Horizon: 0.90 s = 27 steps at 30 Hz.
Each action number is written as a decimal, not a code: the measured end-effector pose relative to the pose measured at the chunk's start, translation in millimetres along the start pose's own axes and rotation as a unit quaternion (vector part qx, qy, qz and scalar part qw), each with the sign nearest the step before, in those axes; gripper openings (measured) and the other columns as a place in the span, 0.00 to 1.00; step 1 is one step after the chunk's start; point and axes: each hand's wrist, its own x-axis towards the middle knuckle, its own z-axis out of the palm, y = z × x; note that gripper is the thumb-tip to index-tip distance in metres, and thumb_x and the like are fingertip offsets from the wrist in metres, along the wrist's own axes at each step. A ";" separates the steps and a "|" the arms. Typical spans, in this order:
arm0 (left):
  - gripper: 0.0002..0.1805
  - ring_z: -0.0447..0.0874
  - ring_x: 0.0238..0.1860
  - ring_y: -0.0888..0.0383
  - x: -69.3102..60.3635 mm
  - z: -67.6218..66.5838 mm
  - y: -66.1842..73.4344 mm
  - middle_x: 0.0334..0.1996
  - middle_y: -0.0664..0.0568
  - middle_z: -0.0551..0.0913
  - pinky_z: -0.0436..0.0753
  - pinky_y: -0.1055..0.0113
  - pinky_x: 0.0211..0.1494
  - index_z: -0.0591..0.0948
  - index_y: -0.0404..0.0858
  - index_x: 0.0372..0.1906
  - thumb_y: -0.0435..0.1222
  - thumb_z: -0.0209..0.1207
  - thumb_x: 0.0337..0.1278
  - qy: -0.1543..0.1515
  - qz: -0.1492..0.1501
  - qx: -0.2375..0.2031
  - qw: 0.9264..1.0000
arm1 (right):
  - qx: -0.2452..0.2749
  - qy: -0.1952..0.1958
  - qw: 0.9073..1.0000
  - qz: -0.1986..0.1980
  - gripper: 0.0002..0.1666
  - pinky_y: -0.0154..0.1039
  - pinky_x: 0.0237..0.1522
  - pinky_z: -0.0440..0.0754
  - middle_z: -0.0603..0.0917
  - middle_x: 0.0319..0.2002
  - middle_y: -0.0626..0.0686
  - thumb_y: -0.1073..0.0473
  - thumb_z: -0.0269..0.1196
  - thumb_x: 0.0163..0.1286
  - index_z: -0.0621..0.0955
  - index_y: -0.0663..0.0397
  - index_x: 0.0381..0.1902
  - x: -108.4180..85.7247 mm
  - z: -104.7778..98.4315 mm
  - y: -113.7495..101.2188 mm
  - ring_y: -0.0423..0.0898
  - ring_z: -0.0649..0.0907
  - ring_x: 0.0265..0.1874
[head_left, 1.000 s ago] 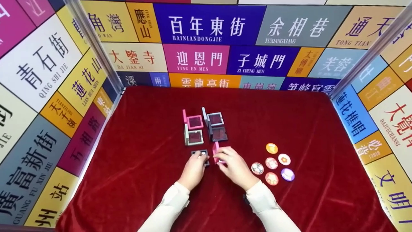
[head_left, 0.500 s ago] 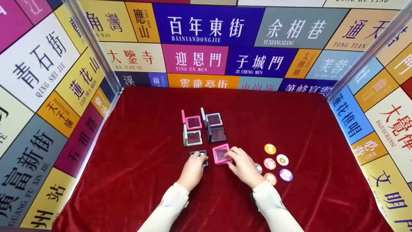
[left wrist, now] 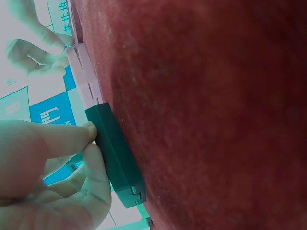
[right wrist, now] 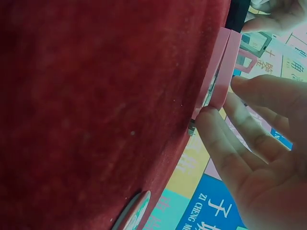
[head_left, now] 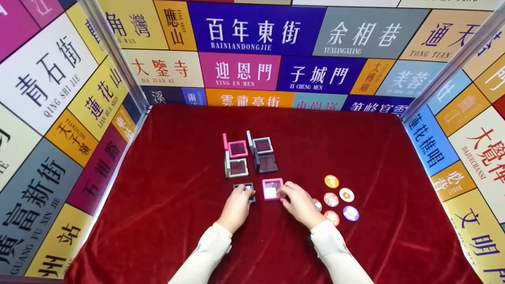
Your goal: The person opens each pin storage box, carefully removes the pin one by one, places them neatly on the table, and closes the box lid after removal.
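Note:
In the head view, a pink square hinged case [head_left: 272,189] lies on the cloth with its clear-windowed lid lowered. My right hand [head_left: 300,201] holds its right edge between thumb and fingers. A narrow gap between lid and base shows on the pink case [right wrist: 218,76] in the right wrist view. Beside it on the left, my left hand [head_left: 236,207] grips a dark square case [head_left: 248,186], partly covering it. Thumb and fingertips meet at the side of the dark case [left wrist: 115,153] in the left wrist view.
Behind the hands stand a pink case [head_left: 238,148], a pale blue case [head_left: 262,145], a pale green case [head_left: 238,167] and a dark case [head_left: 267,163], all with raised lids. At right lie several round badges, including an orange badge [head_left: 331,181] and a purple badge [head_left: 350,213].
The pink case's lid has swung down from upright to nearly flat under my right hand, which has moved slightly right. My left hand has stayed on the dark case.

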 end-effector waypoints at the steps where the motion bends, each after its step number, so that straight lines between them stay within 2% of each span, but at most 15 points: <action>1: 0.14 0.85 0.44 0.44 -1.0 -0.1 0.3 0.43 0.45 0.81 0.86 0.50 0.51 0.88 0.35 0.49 0.22 0.69 0.59 -0.004 -0.002 0.002 1.000 | 0.005 -0.001 1.000 0.002 0.15 0.48 0.46 0.84 0.82 0.41 0.52 0.75 0.76 0.62 0.87 0.58 0.44 -0.9 0.5 -0.5 0.50 0.83 0.41; 3: 0.15 0.85 0.45 0.45 -2.6 -1.8 2.6 0.42 0.46 0.80 0.86 0.51 0.51 0.88 0.35 0.50 0.22 0.69 0.59 -0.012 -0.005 0.009 1.000 | 0.016 -0.003 1.000 0.007 0.16 0.48 0.46 0.85 0.83 0.41 0.52 0.76 0.76 0.62 0.87 0.58 0.44 -2.4 1.6 -1.2 0.49 0.84 0.40; 4: 0.16 0.84 0.44 0.44 -3.6 -1.0 2.8 0.42 0.46 0.80 0.86 0.50 0.50 0.88 0.35 0.49 0.21 0.70 0.56 -0.012 -0.008 0.001 1.000 | 0.022 -0.004 1.000 0.011 0.16 0.47 0.46 0.85 0.83 0.41 0.51 0.77 0.75 0.62 0.87 0.58 0.44 -2.9 2.3 -1.3 0.49 0.84 0.40; 6: 0.15 0.84 0.45 0.43 -6.6 2.6 0.8 0.42 0.46 0.80 0.86 0.49 0.51 0.88 0.35 0.49 0.21 0.69 0.57 -0.013 -0.012 -0.006 1.000 | 0.036 -0.003 0.999 0.018 0.16 0.46 0.44 0.86 0.85 0.41 0.51 0.78 0.74 0.61 0.87 0.58 0.43 -4.0 4.5 -0.5 0.48 0.85 0.39; 9: 0.16 0.84 0.44 0.44 -12.4 15.5 -10.0 0.42 0.46 0.80 0.86 0.49 0.50 0.87 0.36 0.48 0.21 0.69 0.55 0.003 -0.001 -0.005 1.000 | 0.054 0.002 0.998 0.028 0.16 0.44 0.41 0.86 0.86 0.39 0.52 0.80 0.73 0.60 0.88 0.59 0.41 -4.2 7.6 1.6 0.48 0.86 0.37; 10: 0.16 0.84 0.44 0.43 -13.3 16.1 -10.5 0.42 0.46 0.80 0.86 0.49 0.49 0.87 0.35 0.48 0.21 0.69 0.55 0.007 0.001 -0.007 1.000 | 0.059 0.003 0.998 0.030 0.16 0.44 0.40 0.87 0.87 0.38 0.52 0.81 0.73 0.59 0.88 0.59 0.40 -3.8 8.6 2.2 0.49 0.86 0.36; 13: 0.15 0.85 0.43 0.41 -9.0 -4.5 6.4 0.41 0.43 0.81 0.86 0.48 0.49 0.87 0.33 0.47 0.20 0.69 0.54 -0.003 0.005 0.003 1.000 | 0.059 -0.001 0.998 0.028 0.16 0.46 0.40 0.88 0.88 0.35 0.54 0.83 0.73 0.57 0.89 0.60 0.37 -1.3 9.4 4.5 0.50 0.87 0.35; 15: 0.14 0.85 0.44 0.40 -5.5 -13.9 14.8 0.41 0.42 0.81 0.86 0.48 0.51 0.87 0.32 0.47 0.20 0.69 0.55 -0.013 0.002 0.006 1.000 | 0.044 -0.009 0.999 0.024 0.16 0.50 0.46 0.87 0.89 0.35 0.54 0.82 0.73 0.57 0.89 0.59 0.36 1.3 8.0 5.8 0.52 0.87 0.36; 18: 0.13 0.85 0.45 0.41 -1.8 -18.4 17.1 0.43 0.42 0.81 0.86 0.50 0.52 0.87 0.32 0.49 0.21 0.68 0.60 -0.031 -0.002 0.009 0.999 | 0.018 -0.027 0.999 0.011 0.15 0.54 0.48 0.85 0.89 0.35 0.54 0.81 0.74 0.55 0.89 0.59 0.34 6.7 3.3 6.8 0.54 0.87 0.36; 21: 0.13 0.86 0.45 0.42 3.7 -23.5 18.8 0.43 0.42 0.81 0.86 0.51 0.53 0.87 0.31 0.50 0.21 0.68 0.61 -0.053 -0.015 0.003 0.998 | 0.007 -0.055 0.998 -0.003 0.15 0.52 0.46 0.86 0.88 0.33 0.55 0.82 0.73 0.53 0.88 0.60 0.33 15.1 -2.0 5.8 0.54 0.87 0.35; 22: 0.13 0.86 0.46 0.42 5.5 -24.8 18.4 0.43 0.42 0.81 0.87 0.52 0.54 0.87 0.31 0.51 0.21 0.68 0.62 -0.064 -0.021 -0.003 0.998 | 0.006 -0.065 0.998 -0.008 0.15 0.51 0.43 0.86 0.88 0.32 0.55 0.83 0.72 0.52 0.88 0.61 0.32 18.1 -3.4 5.3 0.54 0.87 0.35; 23: 0.14 0.86 0.46 0.41 9.7 -32.2 24.2 0.43 0.41 0.81 0.87 0.51 0.54 0.87 0.29 0.51 0.20 0.70 0.60 -0.078 -0.031 -0.010 0.996 | 0.006 -0.075 0.997 -0.010 0.16 0.50 0.42 0.87 0.88 0.32 0.55 0.84 0.71 0.52 0.88 0.61 0.31 21.2 -4.9 4.9 0.53 0.87 0.34; 27: 0.15 0.86 0.52 0.41 18.0 -44.6 16.7 0.48 0.40 0.82 0.85 0.51 0.61 0.87 0.28 0.55 0.24 0.70 0.64 -0.112 -0.053 -0.054 0.991 | 0.013 -0.104 0.994 -0.010 0.15 0.47 0.40 0.87 0.87 0.29 0.55 0.84 0.69 0.51 0.88 0.63 0.30 32.6 -8.5 2.8 0.52 0.87 0.33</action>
